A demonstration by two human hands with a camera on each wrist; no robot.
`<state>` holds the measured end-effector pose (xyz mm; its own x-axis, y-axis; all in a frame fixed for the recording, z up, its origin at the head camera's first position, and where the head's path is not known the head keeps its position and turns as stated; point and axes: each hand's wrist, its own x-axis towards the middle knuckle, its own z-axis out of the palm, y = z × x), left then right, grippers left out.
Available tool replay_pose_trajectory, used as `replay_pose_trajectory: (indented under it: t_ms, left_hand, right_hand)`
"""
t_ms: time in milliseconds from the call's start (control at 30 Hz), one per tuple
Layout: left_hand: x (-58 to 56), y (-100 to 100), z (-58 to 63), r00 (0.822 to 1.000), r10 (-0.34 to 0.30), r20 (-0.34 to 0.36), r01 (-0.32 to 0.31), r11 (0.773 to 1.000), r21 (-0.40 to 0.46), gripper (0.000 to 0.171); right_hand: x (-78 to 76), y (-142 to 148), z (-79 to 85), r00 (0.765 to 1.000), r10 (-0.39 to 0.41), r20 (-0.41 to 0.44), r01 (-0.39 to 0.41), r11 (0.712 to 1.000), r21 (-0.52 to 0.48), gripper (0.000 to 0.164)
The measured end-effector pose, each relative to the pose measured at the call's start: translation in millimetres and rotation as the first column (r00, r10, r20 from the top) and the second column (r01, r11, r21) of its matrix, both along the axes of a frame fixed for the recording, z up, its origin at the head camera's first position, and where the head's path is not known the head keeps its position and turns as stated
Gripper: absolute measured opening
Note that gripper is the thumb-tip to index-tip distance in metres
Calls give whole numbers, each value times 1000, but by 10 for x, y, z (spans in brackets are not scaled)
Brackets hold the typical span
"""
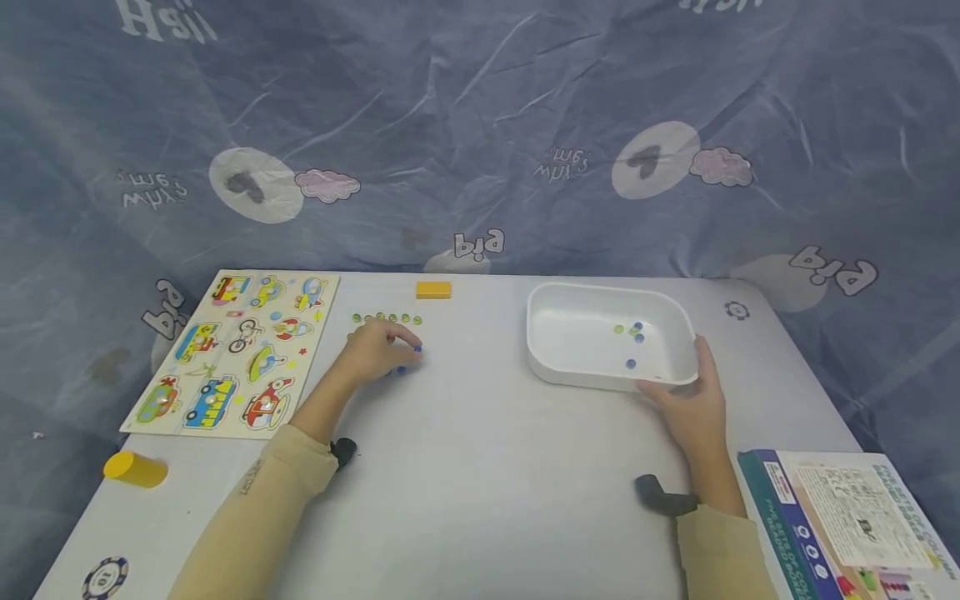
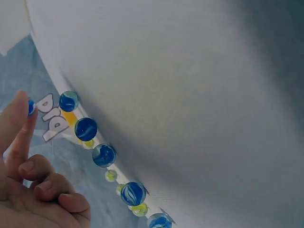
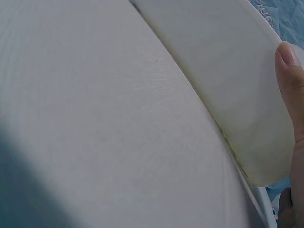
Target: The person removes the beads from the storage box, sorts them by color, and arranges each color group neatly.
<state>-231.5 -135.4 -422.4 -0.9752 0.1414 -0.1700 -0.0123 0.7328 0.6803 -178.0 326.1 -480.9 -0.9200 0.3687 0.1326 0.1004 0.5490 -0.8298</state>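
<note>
My left hand (image 1: pixel 377 350) pinches a blue marble (image 2: pixel 31 107) between thumb and index finger, the other fingers curled in. Beneath and beside this hand, a row of blue marbles (image 2: pixel 86 129) lies on the table, partly hidden by the hand in the head view. Behind it runs a row of yellow-green marbles (image 1: pixel 392 317). At the right, my right hand (image 1: pixel 690 408) grips the near right corner of a white plastic tub (image 1: pixel 577 379), its thumb (image 3: pixel 288 71) along the rim. Inside the tub lie several blue and yellow-green marbles (image 1: pixel 631 364).
A picture puzzle board (image 1: pixel 236 342) with vehicles lies at the left, with a yellow cylinder (image 1: pixel 137 469) in front of it. A yellow block (image 1: pixel 433 290) sits at the back edge. A book-like box (image 1: pixel 847 517) occupies the front right of the white table (image 1: pixel 480 492).
</note>
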Motion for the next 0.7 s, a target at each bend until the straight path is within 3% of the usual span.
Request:
replay_pose_trajectory:
  t_ms: [400,700]
  left_hand:
    - [-45,26,-143,998,-29,49,33,995,-98,18]
    - [-11,50,-142,999,-29,38,34,989,-142,17]
  right_hand:
    - [4,-1,-3,999,13,-33,-13,1000,-3,109]
    - [0,-1,-20,998,16,-59,-17,1000,-2,108]
